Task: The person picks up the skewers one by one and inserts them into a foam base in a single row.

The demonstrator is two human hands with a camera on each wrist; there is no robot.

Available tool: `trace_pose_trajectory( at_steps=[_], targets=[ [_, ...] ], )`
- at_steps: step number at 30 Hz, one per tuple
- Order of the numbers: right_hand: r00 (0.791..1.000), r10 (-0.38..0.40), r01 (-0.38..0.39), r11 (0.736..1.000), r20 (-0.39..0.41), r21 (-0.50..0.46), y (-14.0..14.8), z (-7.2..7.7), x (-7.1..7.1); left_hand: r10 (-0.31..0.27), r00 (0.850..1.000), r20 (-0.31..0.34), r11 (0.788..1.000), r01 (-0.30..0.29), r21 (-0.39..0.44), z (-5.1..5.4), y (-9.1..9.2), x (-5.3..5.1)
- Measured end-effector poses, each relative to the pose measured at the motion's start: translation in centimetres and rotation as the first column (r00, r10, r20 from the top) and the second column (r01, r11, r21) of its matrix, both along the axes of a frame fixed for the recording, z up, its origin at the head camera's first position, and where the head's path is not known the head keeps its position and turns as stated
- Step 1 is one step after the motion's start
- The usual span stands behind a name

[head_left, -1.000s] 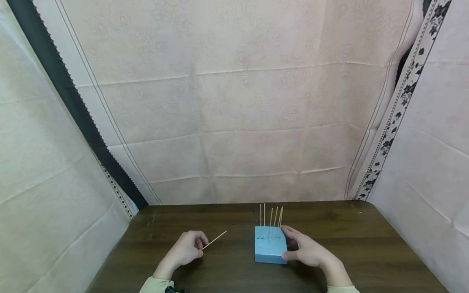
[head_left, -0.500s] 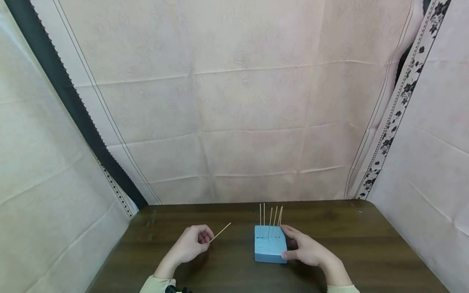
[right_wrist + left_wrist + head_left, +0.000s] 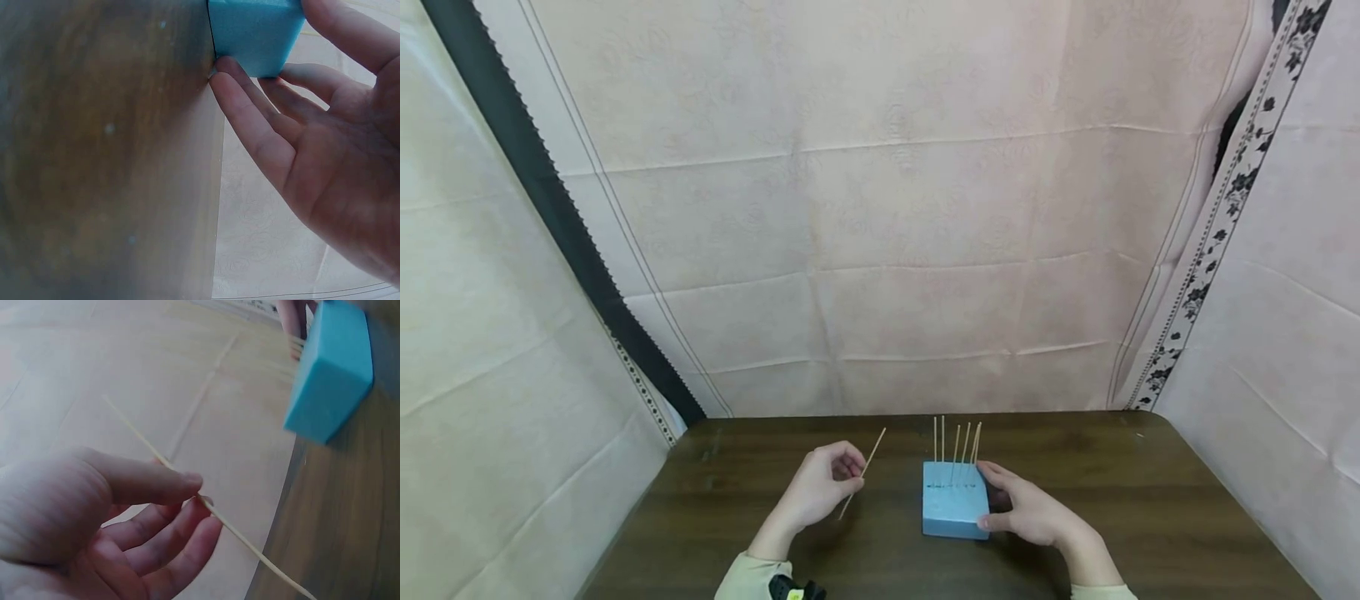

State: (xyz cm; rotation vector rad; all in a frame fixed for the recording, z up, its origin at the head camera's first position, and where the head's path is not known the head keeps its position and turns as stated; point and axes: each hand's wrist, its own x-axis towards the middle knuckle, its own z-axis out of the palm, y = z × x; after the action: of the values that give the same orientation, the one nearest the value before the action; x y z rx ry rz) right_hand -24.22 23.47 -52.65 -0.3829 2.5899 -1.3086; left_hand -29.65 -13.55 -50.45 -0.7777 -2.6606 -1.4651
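Observation:
My left hand [image 3: 820,487] pinches a thin wooden skewer [image 3: 875,450] between thumb and fingertips, above the table left of the block. The skewer slants, its upper end leaning right. In the left wrist view, the stick [image 3: 247,544] passes under the thumb tip and extends both ways. A light blue foam block [image 3: 955,504] lies on the table with several thin sticks [image 3: 936,437] standing upright near its far edge. My right hand [image 3: 1033,512] grips the block's right side, thumb at the near corner, fingers toward the far one. Dark marks run in a row across its top.
The dark wooden table [image 3: 722,542] is bounded at the back by a pale cloth wall [image 3: 887,250]. More cloth hangs at left [image 3: 512,375] and right [image 3: 1277,350]. A black band [image 3: 793,588] is on the left wrist.
My left hand has moved right and farther forward with the skewer, which has turned from a shallow slant to a steeper one. My right hand and the block have stayed in place.

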Motion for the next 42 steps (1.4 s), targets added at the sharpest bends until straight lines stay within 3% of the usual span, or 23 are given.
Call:
trace_pose_trajectory(
  at_steps=[9,18,31,42],
  targets=[
    [1.000,-0.010,0.010,1.000,0.004,0.000,-0.1,0.1,0.1,0.022,0.999,0.049,0.988,-0.029,0.152,0.6,3.5,0.7],
    [1.000,-0.016,0.016,1.000,0.003,-0.006,-0.1,0.1,0.1,0.036,0.997,0.061,0.949,-0.054,0.311,1.5,5.7,1.4],
    [1.000,-0.002,0.002,1.000,0.002,-0.025,-0.2,-0.1,0.1,0.096,0.992,0.078,0.920,-0.118,0.373,1.6,7.4,1.4],
    [1.000,-0.014,0.014,1.000,-0.002,-0.011,0.0,-0.2,0.1,0.095,0.990,0.100,0.885,-0.130,0.446,1.6,9.4,1.2]
  ],
)
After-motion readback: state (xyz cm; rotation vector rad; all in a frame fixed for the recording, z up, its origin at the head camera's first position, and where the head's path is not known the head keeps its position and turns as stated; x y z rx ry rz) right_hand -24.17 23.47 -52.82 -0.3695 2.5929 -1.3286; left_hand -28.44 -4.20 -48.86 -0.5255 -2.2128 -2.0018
